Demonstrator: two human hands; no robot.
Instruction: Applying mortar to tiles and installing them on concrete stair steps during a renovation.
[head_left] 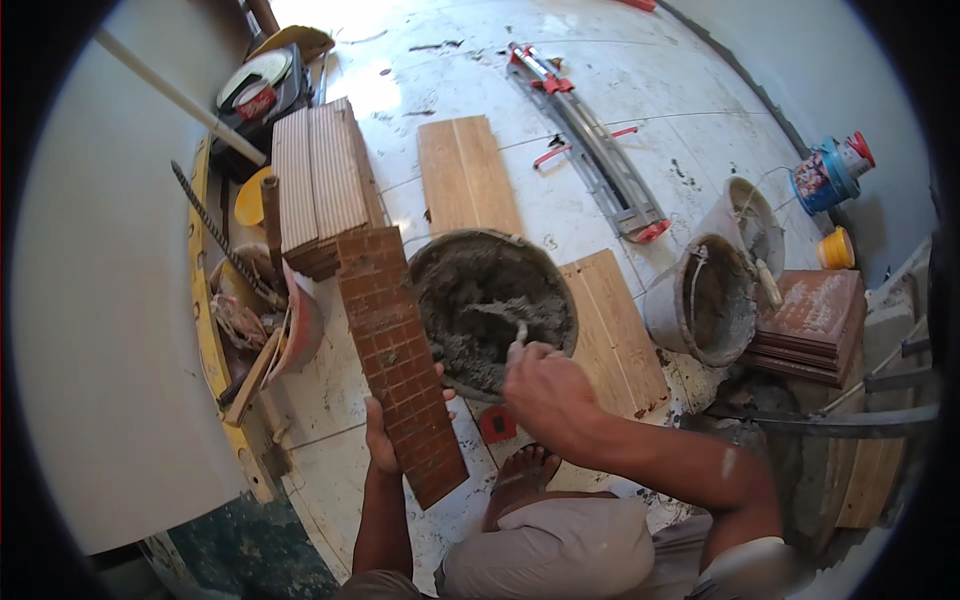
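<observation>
My left hand (382, 445) grips a long brown tile (400, 365) by its near half, thumb on one edge and fingertips on the other. The tile is tilted up, its ribbed, grid-patterned back showing some grey smears. In my right hand (550, 390) is a trowel (521, 331), with the fingers closed round its handle. Its blade lies in wet grey mortar (450, 275), partly covered by it. A round tub (571, 290) holds the mortar, in front of my feet. The tile's far part overlaps the tub's left rim in view.
Wood-look tiles (466, 175) lie beyond and right of the tub. Left stand a tile stack (318, 180), a tool-filled pail (305, 325) and a yellow level (207, 345). Right are a tile cutter (590, 145), dirty buckets (668, 312) and reddish tiles (815, 315).
</observation>
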